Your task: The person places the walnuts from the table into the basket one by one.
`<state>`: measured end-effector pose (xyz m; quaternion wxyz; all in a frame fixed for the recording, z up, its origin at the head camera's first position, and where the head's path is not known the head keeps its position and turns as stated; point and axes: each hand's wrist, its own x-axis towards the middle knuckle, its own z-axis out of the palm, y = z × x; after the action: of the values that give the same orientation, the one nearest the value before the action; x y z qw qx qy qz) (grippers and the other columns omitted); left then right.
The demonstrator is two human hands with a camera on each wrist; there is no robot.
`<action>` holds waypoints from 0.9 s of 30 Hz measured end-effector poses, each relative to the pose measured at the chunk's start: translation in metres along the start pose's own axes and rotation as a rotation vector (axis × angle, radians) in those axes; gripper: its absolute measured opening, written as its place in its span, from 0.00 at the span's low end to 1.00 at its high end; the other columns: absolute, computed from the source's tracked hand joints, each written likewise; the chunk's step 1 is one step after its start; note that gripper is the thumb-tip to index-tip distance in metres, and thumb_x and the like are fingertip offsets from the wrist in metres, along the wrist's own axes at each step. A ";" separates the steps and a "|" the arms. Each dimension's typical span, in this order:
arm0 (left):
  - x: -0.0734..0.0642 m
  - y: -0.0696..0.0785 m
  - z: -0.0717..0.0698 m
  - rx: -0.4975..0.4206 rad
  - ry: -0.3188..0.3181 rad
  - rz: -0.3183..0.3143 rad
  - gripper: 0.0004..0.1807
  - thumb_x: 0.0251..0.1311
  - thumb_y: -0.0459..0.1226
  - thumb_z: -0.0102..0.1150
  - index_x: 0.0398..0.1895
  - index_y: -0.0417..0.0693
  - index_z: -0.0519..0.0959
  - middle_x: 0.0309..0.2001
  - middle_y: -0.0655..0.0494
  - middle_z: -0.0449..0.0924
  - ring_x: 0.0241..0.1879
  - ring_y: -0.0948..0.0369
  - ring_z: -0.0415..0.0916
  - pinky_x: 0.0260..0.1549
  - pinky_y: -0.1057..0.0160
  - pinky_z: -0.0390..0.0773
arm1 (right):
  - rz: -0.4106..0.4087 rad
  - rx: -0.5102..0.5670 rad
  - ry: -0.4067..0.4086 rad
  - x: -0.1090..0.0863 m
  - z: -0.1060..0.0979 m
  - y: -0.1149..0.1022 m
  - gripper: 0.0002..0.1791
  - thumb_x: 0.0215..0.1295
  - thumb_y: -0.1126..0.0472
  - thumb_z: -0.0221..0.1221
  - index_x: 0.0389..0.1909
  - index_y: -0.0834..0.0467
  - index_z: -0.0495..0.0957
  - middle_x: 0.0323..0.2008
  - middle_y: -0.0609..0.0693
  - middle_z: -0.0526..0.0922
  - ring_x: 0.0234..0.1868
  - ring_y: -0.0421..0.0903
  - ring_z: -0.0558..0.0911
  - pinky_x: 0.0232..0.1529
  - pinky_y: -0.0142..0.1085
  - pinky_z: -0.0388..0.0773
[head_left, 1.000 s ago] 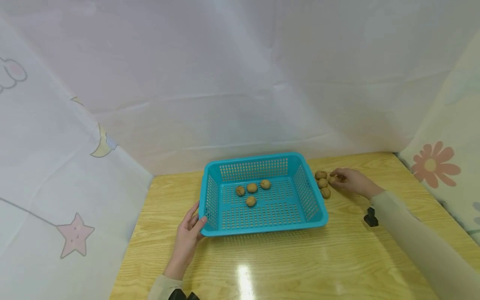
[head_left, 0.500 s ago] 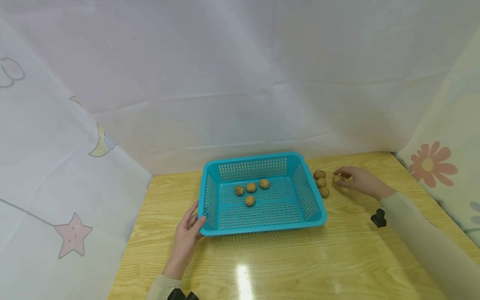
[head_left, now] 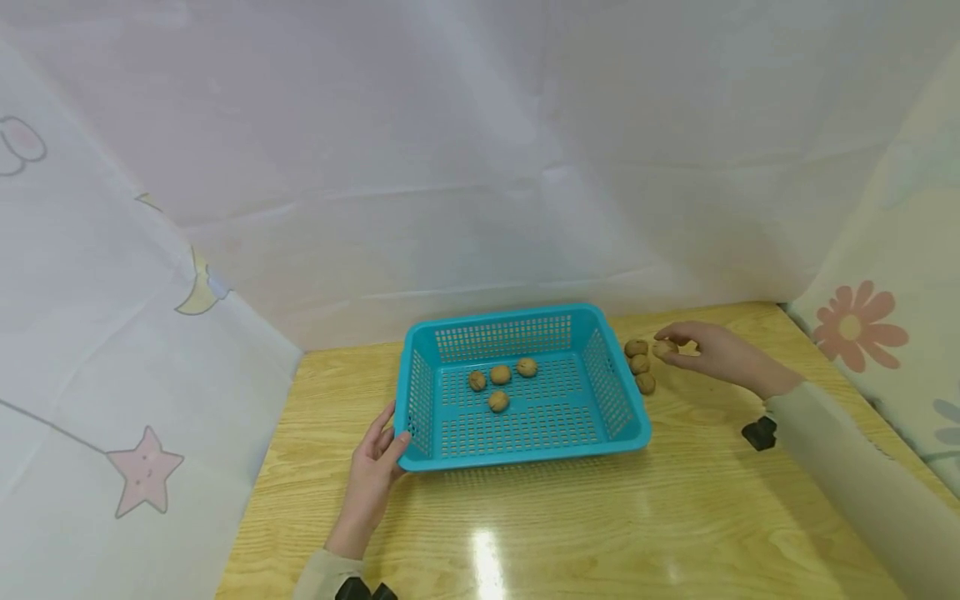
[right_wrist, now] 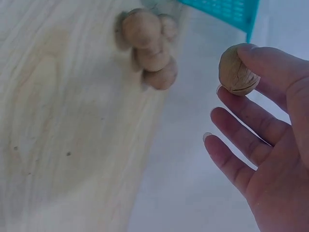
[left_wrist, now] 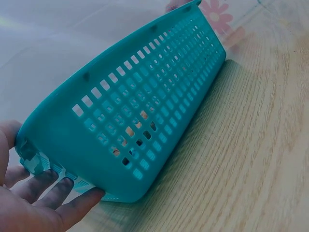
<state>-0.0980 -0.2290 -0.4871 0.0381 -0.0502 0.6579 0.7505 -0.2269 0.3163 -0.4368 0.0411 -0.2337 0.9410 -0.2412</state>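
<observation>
A blue plastic basket (head_left: 525, 454) with slotted walls stands on the table, several walnuts (head_left: 500, 375) lying loose on its floor. My left hand (head_left: 372, 471) grips the basket's left end near the front corner, thumb over the rim and fingers against the outer wall in the left wrist view. Between thumb and fingertips, my right hand (head_left: 705, 354) pinches a single walnut (right_wrist: 237, 72), held up off the table to the right of the basket. Several more walnuts (right_wrist: 153, 58) sit clustered on the tabletop, close by the basket's right wall.
The wood-grain table (head_left: 585, 525) meets a pale hanging sheet (head_left: 480, 208) right behind the basket. Printed sheets also bound the left and right sides. A black wrist mount (head_left: 760, 433) hangs at the right sleeve.
My right hand has drawn one walnut away from the cluster to the right, then raised it and come slightly back left. My left hand keeps its hold on the basket.
</observation>
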 end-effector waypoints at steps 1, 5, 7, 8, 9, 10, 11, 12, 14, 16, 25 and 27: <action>0.000 0.000 0.000 0.002 0.000 0.002 0.35 0.77 0.36 0.57 0.83 0.49 0.57 0.74 0.33 0.66 0.61 0.53 0.80 0.49 0.59 0.86 | -0.010 -0.006 0.009 0.001 -0.001 -0.004 0.22 0.74 0.57 0.64 0.63 0.64 0.78 0.56 0.59 0.83 0.54 0.59 0.82 0.53 0.61 0.79; 0.000 0.000 0.000 -0.001 0.007 -0.010 0.35 0.77 0.36 0.57 0.83 0.50 0.57 0.74 0.34 0.66 0.61 0.52 0.79 0.48 0.59 0.86 | -0.055 -0.028 0.039 0.004 -0.007 -0.019 0.21 0.72 0.60 0.66 0.62 0.63 0.80 0.53 0.56 0.85 0.52 0.57 0.83 0.51 0.59 0.80; 0.000 0.000 0.000 0.003 0.005 -0.008 0.36 0.77 0.37 0.57 0.83 0.50 0.57 0.74 0.33 0.66 0.61 0.52 0.79 0.48 0.59 0.86 | -0.075 -0.037 0.049 0.007 -0.009 -0.028 0.20 0.71 0.61 0.67 0.61 0.63 0.80 0.52 0.54 0.85 0.51 0.56 0.83 0.51 0.58 0.80; 0.000 0.000 0.000 0.001 0.007 -0.012 0.36 0.77 0.37 0.57 0.83 0.50 0.57 0.74 0.34 0.66 0.61 0.52 0.79 0.48 0.59 0.86 | -0.082 -0.035 0.048 0.008 -0.011 -0.032 0.20 0.71 0.62 0.67 0.61 0.63 0.80 0.51 0.54 0.85 0.51 0.55 0.83 0.51 0.58 0.80; 0.000 0.000 0.000 0.004 0.006 -0.011 0.36 0.77 0.37 0.57 0.83 0.50 0.57 0.74 0.34 0.66 0.61 0.52 0.79 0.48 0.60 0.86 | -0.090 -0.036 0.047 0.010 -0.013 -0.036 0.20 0.71 0.62 0.67 0.61 0.62 0.80 0.51 0.54 0.85 0.51 0.55 0.82 0.51 0.57 0.80; 0.000 0.000 0.000 0.005 0.006 -0.011 0.36 0.77 0.37 0.57 0.83 0.50 0.57 0.74 0.34 0.66 0.61 0.53 0.79 0.48 0.60 0.86 | -0.097 -0.035 0.046 0.012 -0.015 -0.040 0.20 0.70 0.62 0.67 0.61 0.62 0.80 0.51 0.53 0.85 0.51 0.55 0.82 0.51 0.58 0.80; 0.000 0.000 0.000 0.005 0.007 -0.011 0.36 0.77 0.37 0.57 0.83 0.50 0.57 0.74 0.34 0.66 0.61 0.53 0.80 0.48 0.60 0.86 | -0.105 -0.038 0.047 0.014 -0.016 -0.044 0.20 0.70 0.62 0.67 0.61 0.62 0.80 0.52 0.53 0.85 0.51 0.54 0.82 0.51 0.57 0.80; 0.000 0.000 0.000 0.004 0.008 -0.012 0.36 0.77 0.37 0.57 0.83 0.51 0.57 0.74 0.34 0.66 0.61 0.53 0.80 0.48 0.60 0.86 | -0.112 -0.039 0.044 0.015 -0.018 -0.048 0.20 0.70 0.62 0.67 0.61 0.62 0.80 0.52 0.54 0.85 0.52 0.54 0.82 0.52 0.57 0.80; 0.000 -0.001 -0.001 0.002 0.010 -0.014 0.36 0.77 0.37 0.57 0.83 0.51 0.57 0.74 0.35 0.66 0.61 0.55 0.80 0.49 0.60 0.86 | -0.131 -0.037 0.038 0.020 -0.022 -0.057 0.21 0.70 0.61 0.68 0.61 0.62 0.80 0.53 0.55 0.85 0.52 0.55 0.82 0.53 0.57 0.79; 0.000 -0.001 -0.001 0.001 0.011 -0.013 0.36 0.77 0.37 0.57 0.83 0.52 0.57 0.74 0.35 0.66 0.60 0.56 0.80 0.49 0.60 0.86 | -0.133 -0.033 0.027 0.025 -0.025 -0.065 0.22 0.71 0.60 0.67 0.62 0.62 0.80 0.55 0.55 0.84 0.53 0.55 0.82 0.55 0.57 0.79; 0.000 -0.001 -0.001 0.009 0.008 -0.004 0.36 0.77 0.38 0.58 0.83 0.51 0.57 0.74 0.34 0.67 0.60 0.54 0.80 0.48 0.60 0.86 | -0.182 -0.051 -0.035 0.056 -0.028 -0.100 0.22 0.72 0.58 0.66 0.64 0.61 0.80 0.57 0.55 0.83 0.56 0.56 0.81 0.56 0.56 0.79; 0.001 -0.001 0.000 0.013 0.001 0.002 0.36 0.77 0.38 0.58 0.83 0.50 0.57 0.74 0.33 0.66 0.60 0.53 0.80 0.48 0.59 0.86 | -0.207 -0.061 -0.039 0.064 -0.026 -0.106 0.21 0.72 0.58 0.66 0.62 0.60 0.81 0.56 0.54 0.84 0.56 0.55 0.82 0.55 0.55 0.80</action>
<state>-0.0984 -0.2291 -0.4886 0.0371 -0.0498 0.6627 0.7463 -0.2442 0.2161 -0.3621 0.0273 -0.3355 0.9177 -0.2109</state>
